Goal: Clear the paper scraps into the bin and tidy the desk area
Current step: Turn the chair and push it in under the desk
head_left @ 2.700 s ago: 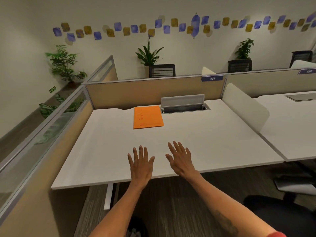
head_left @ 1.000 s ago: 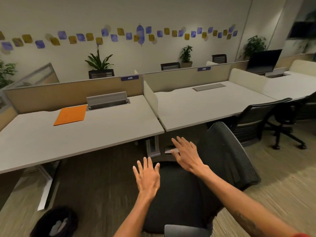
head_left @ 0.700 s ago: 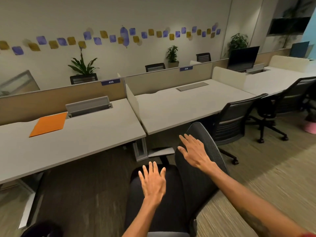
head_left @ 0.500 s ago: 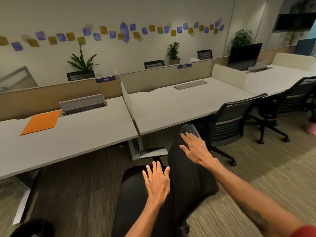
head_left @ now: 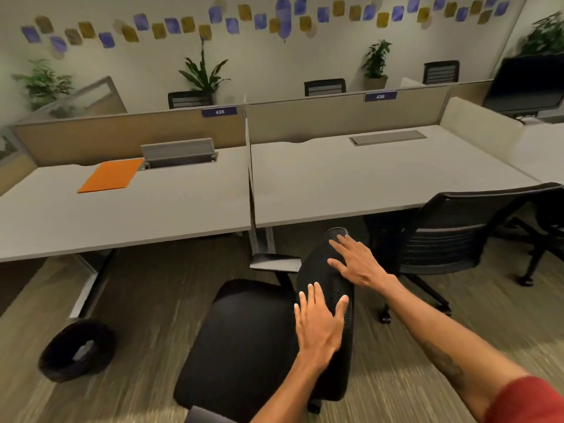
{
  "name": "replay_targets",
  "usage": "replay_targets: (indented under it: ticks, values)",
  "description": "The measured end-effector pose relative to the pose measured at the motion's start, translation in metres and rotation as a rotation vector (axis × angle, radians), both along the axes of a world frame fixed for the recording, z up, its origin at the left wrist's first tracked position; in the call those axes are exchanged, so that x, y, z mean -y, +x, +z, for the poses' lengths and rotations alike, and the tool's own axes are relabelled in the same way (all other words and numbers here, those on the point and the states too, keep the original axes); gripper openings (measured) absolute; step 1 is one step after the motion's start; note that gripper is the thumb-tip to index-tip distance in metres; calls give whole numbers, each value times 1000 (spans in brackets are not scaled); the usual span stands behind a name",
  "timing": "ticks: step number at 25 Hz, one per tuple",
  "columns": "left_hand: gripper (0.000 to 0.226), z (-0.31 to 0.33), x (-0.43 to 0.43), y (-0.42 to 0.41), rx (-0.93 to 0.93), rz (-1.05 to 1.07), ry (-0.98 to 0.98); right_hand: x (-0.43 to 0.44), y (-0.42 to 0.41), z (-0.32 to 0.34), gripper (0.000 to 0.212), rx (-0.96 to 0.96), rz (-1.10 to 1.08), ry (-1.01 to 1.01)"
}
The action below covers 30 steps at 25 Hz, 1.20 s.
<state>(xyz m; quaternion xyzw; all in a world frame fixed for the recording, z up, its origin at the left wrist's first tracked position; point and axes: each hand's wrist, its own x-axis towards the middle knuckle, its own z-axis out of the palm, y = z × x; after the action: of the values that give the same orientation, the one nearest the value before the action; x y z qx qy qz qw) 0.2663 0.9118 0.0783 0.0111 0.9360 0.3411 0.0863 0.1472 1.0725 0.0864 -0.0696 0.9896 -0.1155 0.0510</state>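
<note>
Beside the desk (head_left: pixel 128 221) front edge, left hand (head_left: pixel 319 326) and right hand (head_left: pixel 355 262) spread flat on the black office chair (head_left: pixel 244 340) backrest, gripping nothing, bin (head_left: pixel 76 351) with paper scraps on open carpet, orange folder (head_left: pixel 111 175) near the desk's rear edge.

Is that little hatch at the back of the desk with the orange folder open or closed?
Open: the grey cable hatch lid stands raised above a dark slot beside the orange folder.
</note>
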Motion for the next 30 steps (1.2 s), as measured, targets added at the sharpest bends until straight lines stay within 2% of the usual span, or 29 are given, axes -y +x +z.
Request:
replay_targets:
  ticks: [6, 9, 12, 15, 23, 30]
  values:
    - [113, -9, -35, -8, 81, -4, -5, -17, -41, -18, 65, 70, 207, 70]
    - [111, -18, -38, -9, 144, -23, -37, -17, -48, -29, 55, 19, 281, 89]
    - [103, -21, -38, -7, 193, 41, 33, -14, -51, -35, 40, -28, 292, -4]
    - [99, -24, -32, -8, 210, 55, 64, -7, -52, -38, 33, -52, 288, -65]
    - [96, -28, -5, -9, 207, 56, 102, 16, -54, -44, 59, -88, 277, -105]
    - [96, -32, 43, -5, 163, 84, 103, 63, -47, -44, 67, -114, 305, -116]
